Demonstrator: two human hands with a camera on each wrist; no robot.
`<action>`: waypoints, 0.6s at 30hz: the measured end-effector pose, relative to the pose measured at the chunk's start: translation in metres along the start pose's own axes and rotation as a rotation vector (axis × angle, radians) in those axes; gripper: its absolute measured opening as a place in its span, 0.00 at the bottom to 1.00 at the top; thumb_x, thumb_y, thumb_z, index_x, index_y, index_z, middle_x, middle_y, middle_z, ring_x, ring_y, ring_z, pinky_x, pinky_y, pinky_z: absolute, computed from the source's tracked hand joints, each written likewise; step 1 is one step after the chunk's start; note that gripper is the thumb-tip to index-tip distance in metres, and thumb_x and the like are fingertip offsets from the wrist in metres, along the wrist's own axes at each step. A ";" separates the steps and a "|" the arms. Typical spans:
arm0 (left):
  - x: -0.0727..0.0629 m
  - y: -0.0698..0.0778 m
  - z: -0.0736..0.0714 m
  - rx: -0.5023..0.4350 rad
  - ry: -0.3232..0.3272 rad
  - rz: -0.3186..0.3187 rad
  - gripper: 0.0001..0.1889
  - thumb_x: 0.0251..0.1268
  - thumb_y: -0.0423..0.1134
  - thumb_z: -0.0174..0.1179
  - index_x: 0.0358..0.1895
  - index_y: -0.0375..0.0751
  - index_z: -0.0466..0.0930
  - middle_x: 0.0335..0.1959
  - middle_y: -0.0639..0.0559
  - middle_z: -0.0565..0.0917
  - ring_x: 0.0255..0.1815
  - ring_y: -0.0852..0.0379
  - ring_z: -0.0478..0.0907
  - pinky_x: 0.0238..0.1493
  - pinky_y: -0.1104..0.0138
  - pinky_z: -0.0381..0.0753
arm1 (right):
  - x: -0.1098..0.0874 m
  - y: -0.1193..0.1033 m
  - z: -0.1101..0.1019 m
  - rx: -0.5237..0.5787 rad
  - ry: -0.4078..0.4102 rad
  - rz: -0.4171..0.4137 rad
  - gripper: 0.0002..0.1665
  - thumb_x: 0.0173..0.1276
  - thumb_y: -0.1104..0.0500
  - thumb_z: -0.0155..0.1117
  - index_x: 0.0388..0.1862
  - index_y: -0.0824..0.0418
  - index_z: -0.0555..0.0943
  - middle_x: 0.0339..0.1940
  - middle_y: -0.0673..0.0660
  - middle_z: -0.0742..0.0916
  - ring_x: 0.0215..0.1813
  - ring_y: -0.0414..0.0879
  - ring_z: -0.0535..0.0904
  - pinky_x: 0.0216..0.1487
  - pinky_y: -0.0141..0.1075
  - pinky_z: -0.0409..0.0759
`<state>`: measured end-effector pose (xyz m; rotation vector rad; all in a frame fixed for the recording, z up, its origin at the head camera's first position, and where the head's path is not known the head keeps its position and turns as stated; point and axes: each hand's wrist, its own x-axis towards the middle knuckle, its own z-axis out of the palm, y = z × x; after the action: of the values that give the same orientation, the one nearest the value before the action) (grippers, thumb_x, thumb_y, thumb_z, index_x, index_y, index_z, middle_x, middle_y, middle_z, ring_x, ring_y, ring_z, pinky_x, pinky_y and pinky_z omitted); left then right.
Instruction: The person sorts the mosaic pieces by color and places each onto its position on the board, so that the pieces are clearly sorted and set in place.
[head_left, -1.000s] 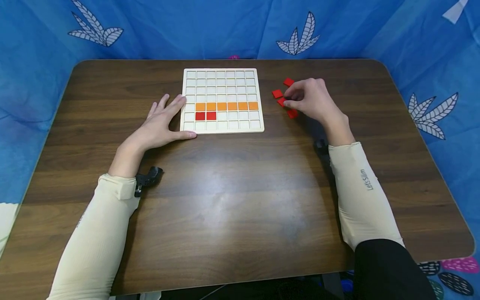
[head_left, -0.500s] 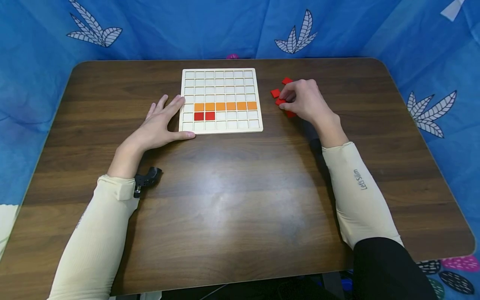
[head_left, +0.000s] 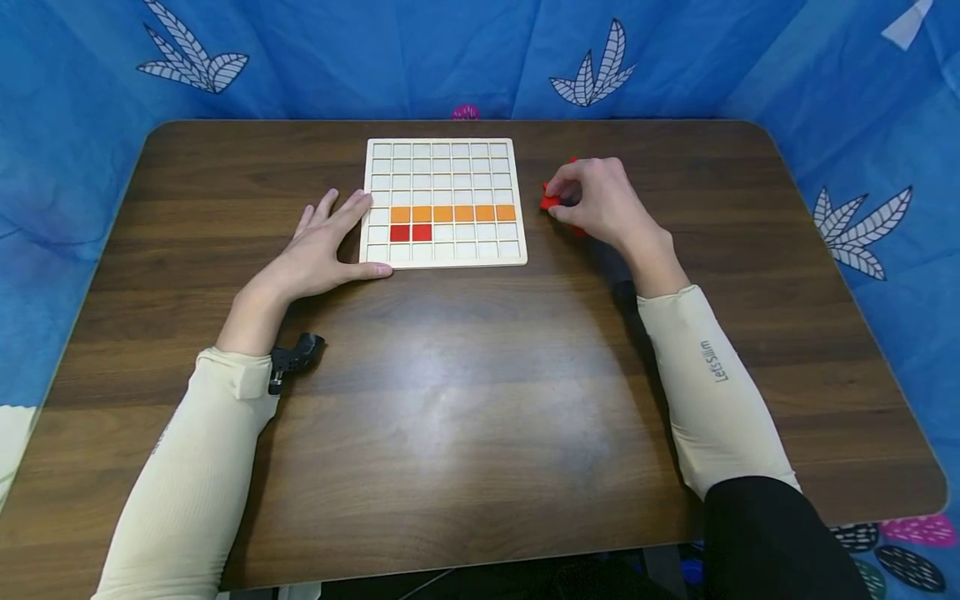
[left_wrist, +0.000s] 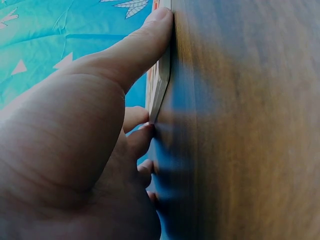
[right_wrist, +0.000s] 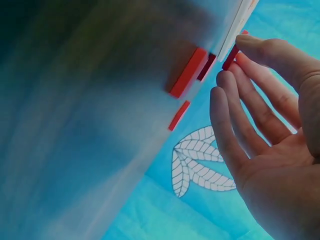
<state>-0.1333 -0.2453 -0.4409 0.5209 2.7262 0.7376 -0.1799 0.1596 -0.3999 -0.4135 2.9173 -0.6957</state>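
My left hand rests at the near left corner of a pale gridded board, thumb along its front edge and straight fingers against its left side. A row of orange square tiles fills part of the board, and two red tiles sit side by side in the row below. To the right of the board, my right hand pinches a red tile between thumb and fingertips, raised off the table. Other loose red tiles lie on the table near it, partly hidden by the hand in the head view.
The brown wooden table has rounded far corners. A blue cloth with leaf prints hangs behind and beside it. A black wrist camera sticks out from the left sleeve just above the tabletop.
My right hand has moved left across the loose red tiles toward the board, and it now pinches one of them. My left hand stays at the board's corner.
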 end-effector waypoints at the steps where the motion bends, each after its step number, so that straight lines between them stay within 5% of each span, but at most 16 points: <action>1: 0.000 0.000 0.000 0.000 0.000 -0.001 0.59 0.64 0.65 0.70 0.88 0.49 0.43 0.89 0.50 0.43 0.89 0.40 0.27 0.86 0.43 0.25 | 0.000 -0.002 0.001 0.000 0.004 -0.012 0.21 0.69 0.60 0.75 0.60 0.61 0.87 0.57 0.62 0.88 0.57 0.55 0.79 0.64 0.48 0.82; 18: 0.001 0.000 0.002 -0.005 0.007 -0.002 0.59 0.64 0.65 0.70 0.88 0.49 0.43 0.89 0.50 0.42 0.89 0.40 0.27 0.86 0.43 0.24 | 0.022 -0.057 0.023 -0.008 -0.005 -0.136 0.16 0.66 0.59 0.78 0.52 0.60 0.90 0.49 0.57 0.91 0.51 0.49 0.82 0.57 0.39 0.82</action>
<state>-0.1333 -0.2444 -0.4425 0.5158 2.7304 0.7477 -0.1832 0.0951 -0.3953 -0.6181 2.9089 -0.6995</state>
